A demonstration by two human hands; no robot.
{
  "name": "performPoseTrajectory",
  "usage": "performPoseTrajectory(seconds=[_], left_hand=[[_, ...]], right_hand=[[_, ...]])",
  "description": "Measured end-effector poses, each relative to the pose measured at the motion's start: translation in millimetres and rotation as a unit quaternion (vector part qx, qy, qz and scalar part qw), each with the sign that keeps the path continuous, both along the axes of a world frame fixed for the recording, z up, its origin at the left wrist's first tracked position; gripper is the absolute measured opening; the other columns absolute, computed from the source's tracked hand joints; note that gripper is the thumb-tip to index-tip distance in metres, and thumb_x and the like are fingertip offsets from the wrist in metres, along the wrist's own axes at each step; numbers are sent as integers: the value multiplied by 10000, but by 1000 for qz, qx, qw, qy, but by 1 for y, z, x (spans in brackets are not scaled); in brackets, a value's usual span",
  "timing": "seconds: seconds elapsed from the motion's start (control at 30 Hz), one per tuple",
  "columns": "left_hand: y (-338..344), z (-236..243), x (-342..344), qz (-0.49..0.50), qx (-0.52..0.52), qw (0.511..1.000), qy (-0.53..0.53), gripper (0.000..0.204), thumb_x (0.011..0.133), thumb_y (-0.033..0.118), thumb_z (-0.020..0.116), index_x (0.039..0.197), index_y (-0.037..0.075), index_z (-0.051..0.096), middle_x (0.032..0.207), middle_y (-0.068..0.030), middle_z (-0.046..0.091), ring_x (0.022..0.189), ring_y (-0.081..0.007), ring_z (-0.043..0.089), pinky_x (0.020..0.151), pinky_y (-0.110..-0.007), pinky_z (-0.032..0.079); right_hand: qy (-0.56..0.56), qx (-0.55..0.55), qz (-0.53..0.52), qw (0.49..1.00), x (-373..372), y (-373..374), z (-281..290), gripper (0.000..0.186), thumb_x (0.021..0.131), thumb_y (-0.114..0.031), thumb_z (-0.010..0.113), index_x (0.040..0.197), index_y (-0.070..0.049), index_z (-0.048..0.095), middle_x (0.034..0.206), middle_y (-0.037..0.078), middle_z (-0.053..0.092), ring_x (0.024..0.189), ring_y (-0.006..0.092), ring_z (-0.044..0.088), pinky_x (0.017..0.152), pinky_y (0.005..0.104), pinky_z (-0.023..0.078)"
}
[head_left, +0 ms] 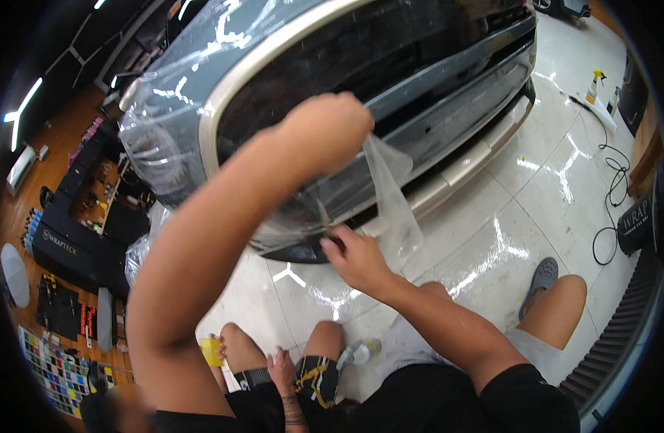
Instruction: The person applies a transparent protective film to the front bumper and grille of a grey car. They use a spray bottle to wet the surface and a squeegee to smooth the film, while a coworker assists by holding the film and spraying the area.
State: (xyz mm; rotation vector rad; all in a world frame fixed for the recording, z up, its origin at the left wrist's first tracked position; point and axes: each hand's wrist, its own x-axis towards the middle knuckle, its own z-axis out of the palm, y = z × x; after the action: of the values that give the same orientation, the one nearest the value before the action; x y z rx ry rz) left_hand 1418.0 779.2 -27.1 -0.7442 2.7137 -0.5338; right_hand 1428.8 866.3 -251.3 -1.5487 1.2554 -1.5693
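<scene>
My left hand [337,123] is raised in front of the car's dark grille, its back toward me and its fingers curled out of sight. A strip of clear plastic film [387,177] hangs from it, loose and creased, toward the bumper. Lower down, my right hand [355,258] is closed round a slim pointed blade tool [324,216] with a dark grip; its exact kind is hard to make out. The tip points up at the lower corner of the grey car front [447,108], beside the film. My left forearm hides part of the grille.
Beside me on the left, another person's tattooed hand [280,372] rests near their knee; their other hand holds a yellow squeegee-like piece [211,351]. A clear bottle [364,351] stands between us. At right are a cable [612,195], a spray bottle [593,86] and a black bucket [635,227].
</scene>
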Motion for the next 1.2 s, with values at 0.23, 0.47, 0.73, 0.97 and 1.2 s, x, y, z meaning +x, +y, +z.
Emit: performPoseTrajectory(seconds=[0.23, 0.47, 0.73, 0.97, 1.2], left_hand=[[-4, 18, -12, 33, 43, 997, 47, 181, 826, 120, 585, 803, -37, 672, 726, -236, 613, 682, -400, 599, 662, -402, 498], [-3, 17, -10, 25, 56, 997, 41, 182, 827, 121, 589, 810, -38, 674, 735, -237, 616, 690, -399, 603, 665, -402, 500], [12, 3, -6, -61, 10, 998, 15, 182, 828, 123, 593, 817, -40, 675, 745, -237, 620, 700, -398, 608, 669, -402, 503], [18, -11, 0, -120, -41, 992, 5, 183, 829, 124, 597, 823, -41, 677, 754, -238, 624, 708, -397, 613, 673, -402, 505], [19, -16, 0, -129, -56, 990, 0, 184, 830, 125, 601, 830, -43, 678, 763, -238, 627, 717, -396, 617, 676, -401, 507]], right_hand=[[-160, 7, 24, 987, 31, -44, 52, 207, 907, -177, 603, 847, 12, 543, 685, 88, 646, 587, 138, 660, 510, 267, 499], [-170, 39, 20, 985, 31, -49, 72, 213, 887, -192, 602, 847, 5, 529, 704, 173, 646, 678, 345, 646, 640, 408, 494], [-133, 56, 2, 990, 27, -52, 76, 211, 884, -189, 591, 850, 8, 523, 740, 206, 641, 738, 402, 629, 676, 446, 483], [-132, 17, -36, 990, 33, -58, 70, 235, 892, -171, 607, 768, 5, 513, 590, 135, 601, 515, 250, 620, 523, 360, 469], [-65, -2, -53, 996, 28, -55, 60, 224, 887, -157, 594, 778, 7, 486, 639, 186, 595, 603, 365, 594, 582, 420, 455]])
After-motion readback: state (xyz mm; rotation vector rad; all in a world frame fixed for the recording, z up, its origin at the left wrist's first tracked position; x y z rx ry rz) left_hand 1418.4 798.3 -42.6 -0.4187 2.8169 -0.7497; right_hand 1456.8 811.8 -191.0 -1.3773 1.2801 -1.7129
